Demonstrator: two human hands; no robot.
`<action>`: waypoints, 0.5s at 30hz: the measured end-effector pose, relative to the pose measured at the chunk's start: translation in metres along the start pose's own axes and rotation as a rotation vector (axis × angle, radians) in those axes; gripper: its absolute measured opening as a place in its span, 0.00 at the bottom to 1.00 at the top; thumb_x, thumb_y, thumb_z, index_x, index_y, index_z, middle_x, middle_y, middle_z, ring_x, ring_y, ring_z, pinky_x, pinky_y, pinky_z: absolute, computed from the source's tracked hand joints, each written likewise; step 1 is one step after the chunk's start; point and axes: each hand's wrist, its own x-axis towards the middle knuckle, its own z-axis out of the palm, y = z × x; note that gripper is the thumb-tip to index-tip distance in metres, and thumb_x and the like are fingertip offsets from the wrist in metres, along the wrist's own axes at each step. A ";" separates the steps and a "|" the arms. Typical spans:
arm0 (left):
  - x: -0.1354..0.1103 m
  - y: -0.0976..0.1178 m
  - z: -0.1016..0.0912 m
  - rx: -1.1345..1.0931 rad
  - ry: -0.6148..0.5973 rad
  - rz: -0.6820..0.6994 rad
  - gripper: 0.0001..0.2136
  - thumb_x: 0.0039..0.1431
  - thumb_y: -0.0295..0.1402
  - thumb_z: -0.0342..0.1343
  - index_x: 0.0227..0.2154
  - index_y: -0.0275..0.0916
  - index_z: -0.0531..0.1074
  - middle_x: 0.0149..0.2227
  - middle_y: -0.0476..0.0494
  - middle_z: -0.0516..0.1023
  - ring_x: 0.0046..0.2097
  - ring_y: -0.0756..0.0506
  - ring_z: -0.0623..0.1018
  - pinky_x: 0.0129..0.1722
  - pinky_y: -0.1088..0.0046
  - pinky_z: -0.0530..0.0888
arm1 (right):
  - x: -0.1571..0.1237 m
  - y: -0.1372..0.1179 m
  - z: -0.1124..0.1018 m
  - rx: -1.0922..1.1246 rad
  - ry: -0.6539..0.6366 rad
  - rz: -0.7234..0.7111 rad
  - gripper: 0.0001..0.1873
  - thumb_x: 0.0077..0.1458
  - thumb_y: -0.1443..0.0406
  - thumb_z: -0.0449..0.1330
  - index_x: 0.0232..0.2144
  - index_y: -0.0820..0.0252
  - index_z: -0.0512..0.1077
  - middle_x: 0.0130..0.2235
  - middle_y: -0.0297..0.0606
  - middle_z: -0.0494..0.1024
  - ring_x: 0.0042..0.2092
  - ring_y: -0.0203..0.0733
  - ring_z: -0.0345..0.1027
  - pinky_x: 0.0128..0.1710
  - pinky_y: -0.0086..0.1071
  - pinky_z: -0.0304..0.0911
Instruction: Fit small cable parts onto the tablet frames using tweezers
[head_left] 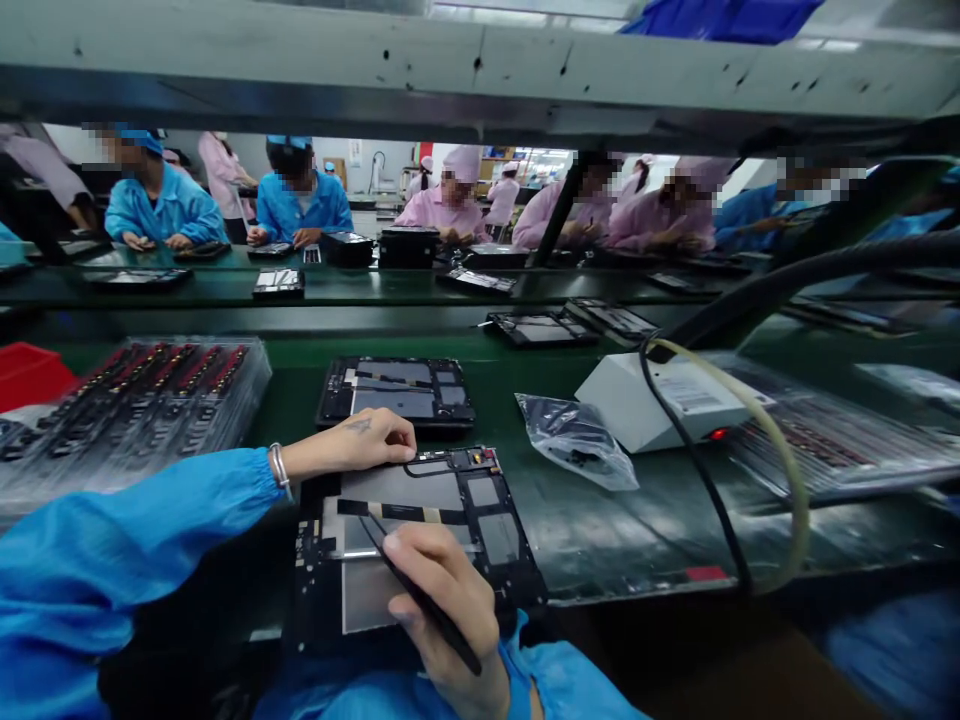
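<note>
An opened tablet (420, 485) lies in front of me, its black frame, grey battery panels and a dark ribbon cable (405, 510) across the middle exposed. In my right hand (454, 585) are black tweezers (450, 628), their tips over the left part of that cable; I cannot tell whether they touch it. My left hand (367, 440) rests at the tablet's far edge with fingers curled and pressed together, beside a thin black wire (411, 468). Whatever those fingertips hold, if anything, is hidden. Just behind lies a stack of similar tablets (401, 390).
At the left stand clear trays (202, 390) of small boards and a red bin (30, 375). On the right are a plastic bag (577, 440), a white box (667, 400), a hanging hose (799, 500) and more trays (825, 440). Co-workers sit across the line beneath an overhead beam (480, 70).
</note>
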 end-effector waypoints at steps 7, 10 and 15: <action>-0.008 0.018 -0.012 -0.204 -0.045 -0.020 0.14 0.60 0.42 0.55 0.37 0.34 0.74 0.29 0.49 0.71 0.30 0.51 0.66 0.28 0.77 0.60 | 0.005 0.003 -0.030 -0.100 -0.346 -0.244 0.23 0.70 0.66 0.49 0.65 0.56 0.61 0.44 0.44 0.81 0.45 0.45 0.78 0.44 0.40 0.77; -0.013 0.024 -0.024 -0.344 -0.008 -0.048 0.14 0.57 0.38 0.58 0.41 0.35 0.74 0.31 0.50 0.72 0.30 0.51 0.67 0.29 0.77 0.61 | 0.018 0.002 -0.061 -0.357 -0.561 -0.513 0.19 0.66 0.62 0.58 0.57 0.63 0.69 0.50 0.50 0.81 0.54 0.50 0.75 0.54 0.45 0.73; -0.015 0.027 -0.022 -0.627 0.074 -0.084 0.19 0.50 0.33 0.66 0.47 0.37 0.75 0.30 0.52 0.73 0.29 0.53 0.69 0.29 0.79 0.63 | 0.018 0.008 -0.112 -0.444 -0.456 -0.388 0.22 0.61 0.73 0.60 0.55 0.50 0.72 0.54 0.42 0.79 0.58 0.50 0.72 0.60 0.53 0.68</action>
